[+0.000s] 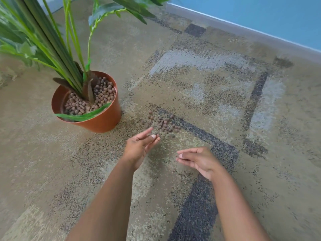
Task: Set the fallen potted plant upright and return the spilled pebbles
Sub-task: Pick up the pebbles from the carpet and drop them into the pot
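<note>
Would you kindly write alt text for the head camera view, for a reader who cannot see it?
An orange pot holding a green plant stands upright on patterned carpet, with brown pebbles spilled beside it. The left hand and right hand reach open and empty toward the spilled pebbles.
</note>
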A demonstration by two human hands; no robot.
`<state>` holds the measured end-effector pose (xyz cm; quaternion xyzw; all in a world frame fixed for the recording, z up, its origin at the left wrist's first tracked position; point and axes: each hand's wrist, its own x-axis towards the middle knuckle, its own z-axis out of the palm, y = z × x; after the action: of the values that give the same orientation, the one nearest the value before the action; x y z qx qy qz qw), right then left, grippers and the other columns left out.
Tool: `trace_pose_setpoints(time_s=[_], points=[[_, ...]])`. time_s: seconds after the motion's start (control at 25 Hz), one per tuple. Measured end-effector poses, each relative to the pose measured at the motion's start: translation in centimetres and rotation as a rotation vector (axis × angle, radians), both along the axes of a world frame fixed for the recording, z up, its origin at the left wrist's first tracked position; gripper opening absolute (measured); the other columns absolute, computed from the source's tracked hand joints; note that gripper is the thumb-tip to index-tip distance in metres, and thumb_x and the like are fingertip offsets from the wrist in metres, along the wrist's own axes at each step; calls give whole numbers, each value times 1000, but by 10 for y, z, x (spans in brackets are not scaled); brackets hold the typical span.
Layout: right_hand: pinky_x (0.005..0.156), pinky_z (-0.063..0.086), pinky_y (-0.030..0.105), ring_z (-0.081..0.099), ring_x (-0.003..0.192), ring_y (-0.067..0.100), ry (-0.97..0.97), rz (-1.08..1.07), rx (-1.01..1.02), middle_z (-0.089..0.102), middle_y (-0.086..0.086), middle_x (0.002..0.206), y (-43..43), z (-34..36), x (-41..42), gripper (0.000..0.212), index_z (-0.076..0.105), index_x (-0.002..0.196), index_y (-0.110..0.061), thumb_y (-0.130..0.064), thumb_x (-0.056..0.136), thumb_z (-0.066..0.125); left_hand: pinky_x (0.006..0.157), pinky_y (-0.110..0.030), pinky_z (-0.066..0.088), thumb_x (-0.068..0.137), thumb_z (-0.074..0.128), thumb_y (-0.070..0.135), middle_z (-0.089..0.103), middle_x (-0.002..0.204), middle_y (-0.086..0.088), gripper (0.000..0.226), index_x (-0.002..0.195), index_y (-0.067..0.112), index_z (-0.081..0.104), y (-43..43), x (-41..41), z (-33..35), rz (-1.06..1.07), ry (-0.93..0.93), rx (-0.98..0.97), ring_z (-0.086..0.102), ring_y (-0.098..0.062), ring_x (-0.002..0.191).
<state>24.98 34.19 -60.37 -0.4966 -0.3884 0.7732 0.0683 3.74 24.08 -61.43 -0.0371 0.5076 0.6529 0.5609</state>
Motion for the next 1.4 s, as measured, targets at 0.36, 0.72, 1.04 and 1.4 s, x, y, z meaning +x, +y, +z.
trace_pose_setpoints(time_s=[0.36, 0.72, 1.04, 1.4], points=[[71, 62, 28, 74, 92, 30, 103, -398, -133, 69, 28, 108, 39, 23, -29, 21, 66, 105, 12, 9, 84, 66, 75, -34, 61, 96, 50, 1, 61, 107, -25, 18, 108, -9, 59, 47, 1, 29, 302, -152, -90, 65, -35, 106], [81, 61, 40, 65, 94, 34, 462, -124, -50, 63, 29, 94, 25, 146, -218, 15, 62, 95, 17, 13, 89, 49, 84, -44, 59, 89, 42, -7, 61, 101, -29, 23, 109, -13, 53, 1, -123, 165, 611, 128, 99, 63, -38, 103], [97, 49, 44, 58, 115, 38, -76, 155, 419, 59, 22, 130, -13, 109, -309, 42, 54, 131, 4, -12, 93, 48, 100, -43, 48, 89, 49, 6, 57, 108, -15, 20, 107, 1, 55, -26, -148, 137, 584, 358, -366, 57, -30, 107], [89, 58, 35, 73, 96, 21, 256, -232, 151, 73, 13, 108, 57, 69, -140, 25, 66, 112, 0, -8, 89, 66, 78, -24, 57, 80, 59, 5, 59, 111, -14, 21, 79, 25, 56, 42, -54, 112, 895, 929, -232, 63, -15, 79]])
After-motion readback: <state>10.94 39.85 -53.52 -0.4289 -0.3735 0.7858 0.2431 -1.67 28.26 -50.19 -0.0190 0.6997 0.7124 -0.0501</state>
